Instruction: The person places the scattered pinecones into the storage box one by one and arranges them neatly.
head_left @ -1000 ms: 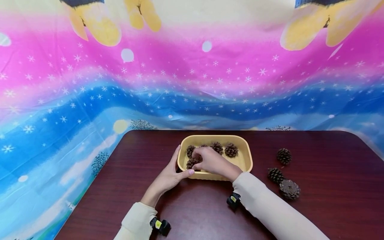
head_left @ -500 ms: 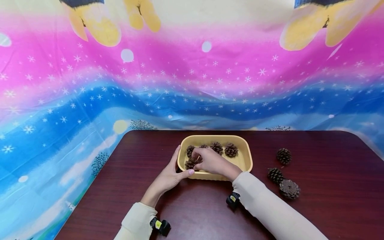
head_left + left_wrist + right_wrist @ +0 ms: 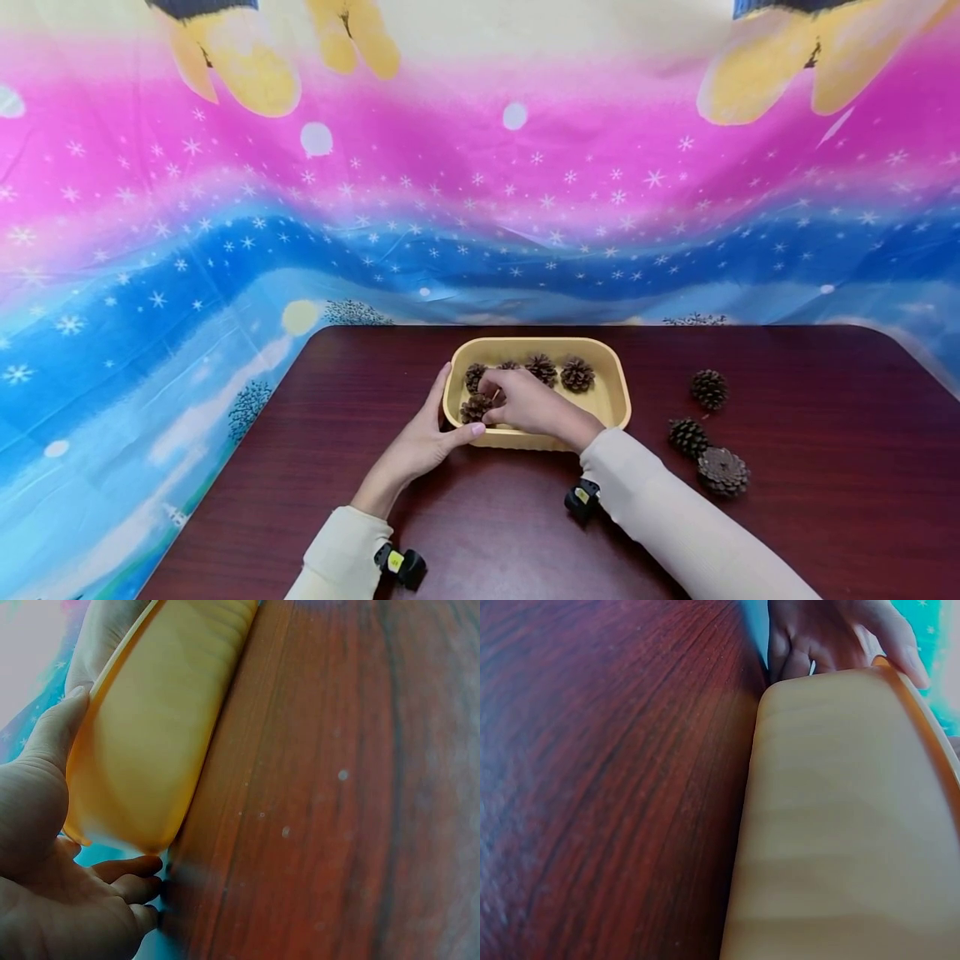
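A yellow plastic tray (image 3: 617,377) sits on the dark wooden table and holds several pine cones (image 3: 577,375). My left hand (image 3: 444,421) grips the tray's near left corner, thumb along the front rim and fingers up the left wall. The left wrist view shows that palm (image 3: 45,847) against the tray wall (image 3: 150,735). My right hand (image 3: 497,393) reaches into the left end of the tray, fingers curled over a pine cone (image 3: 475,409) lying there. The right wrist view shows only the tray's outer wall (image 3: 840,825) and the left hand's fingers (image 3: 832,637).
Three pine cones lie loose on the table right of the tray, at the back (image 3: 708,388), the middle (image 3: 687,436) and the front (image 3: 723,472). A bright pink and blue cloth (image 3: 187,250) hangs behind and to the left of the table (image 3: 825,467).
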Demonstrator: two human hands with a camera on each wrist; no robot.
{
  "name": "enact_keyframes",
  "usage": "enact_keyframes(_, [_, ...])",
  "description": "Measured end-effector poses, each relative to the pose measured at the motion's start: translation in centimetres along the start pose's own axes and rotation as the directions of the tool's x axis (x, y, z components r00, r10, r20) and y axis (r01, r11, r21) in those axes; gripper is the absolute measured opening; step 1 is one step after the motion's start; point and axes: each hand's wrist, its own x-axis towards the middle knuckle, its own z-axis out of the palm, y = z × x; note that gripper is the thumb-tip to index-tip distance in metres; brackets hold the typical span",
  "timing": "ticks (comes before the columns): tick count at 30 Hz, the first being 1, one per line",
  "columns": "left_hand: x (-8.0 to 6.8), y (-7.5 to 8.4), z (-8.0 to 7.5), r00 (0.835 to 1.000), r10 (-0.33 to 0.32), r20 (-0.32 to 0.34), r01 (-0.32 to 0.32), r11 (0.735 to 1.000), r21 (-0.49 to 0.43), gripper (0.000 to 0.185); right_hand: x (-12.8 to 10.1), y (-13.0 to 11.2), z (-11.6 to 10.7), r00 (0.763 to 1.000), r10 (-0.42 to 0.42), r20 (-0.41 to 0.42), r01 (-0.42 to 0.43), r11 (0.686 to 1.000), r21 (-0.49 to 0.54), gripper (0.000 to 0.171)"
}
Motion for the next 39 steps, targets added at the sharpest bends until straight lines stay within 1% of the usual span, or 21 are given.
enact_keyframes(10, [-0.1,0.1,0.0,1.000,-0.008,-0.003,0.008,1.000,-0.004,0.108,-0.3,-0.2,-0.3,1.000,0.000,-0.010,0.001,1.000,0.027,0.036])
enact_keyframes(17, [-0.1,0.2,0.0,1.000,-0.010,-0.001,0.010,1.000,-0.001,0.108,-0.3,-0.2,-0.4,1.000,-0.029,-0.001,0.029,0.999,0.013,0.027])
enact_keyframes(23, [-0.1,0.1,0.0,1.000,-0.006,0.000,0.006,1.000,-0.003,0.108,-0.2,0.0,-0.3,1.000,-0.026,0.007,0.026,1.000,0.001,0.023])
enact_keyframes(28, [-0.1,0.2,0.1,1.000,0.000,0.001,0.000,1.000,-0.005,0.108,-0.2,0.1,-0.2,1.000,-0.026,0.005,0.027,1.000,-0.006,0.022])
enact_keyframes(33, [-0.1,0.2,0.1,1.000,0.002,0.000,-0.002,1.000,-0.005,0.108,-0.2,0.0,-0.4,1.000,-0.002,0.007,0.002,1.000,-0.002,0.022])
enact_keyframes(39, [-0.1,0.1,0.1,1.000,-0.009,-0.002,0.009,1.000,0.021,0.108,-0.8,-0.2,-1.0,1.000,-0.008,-0.004,0.008,1.000,-0.008,0.023])
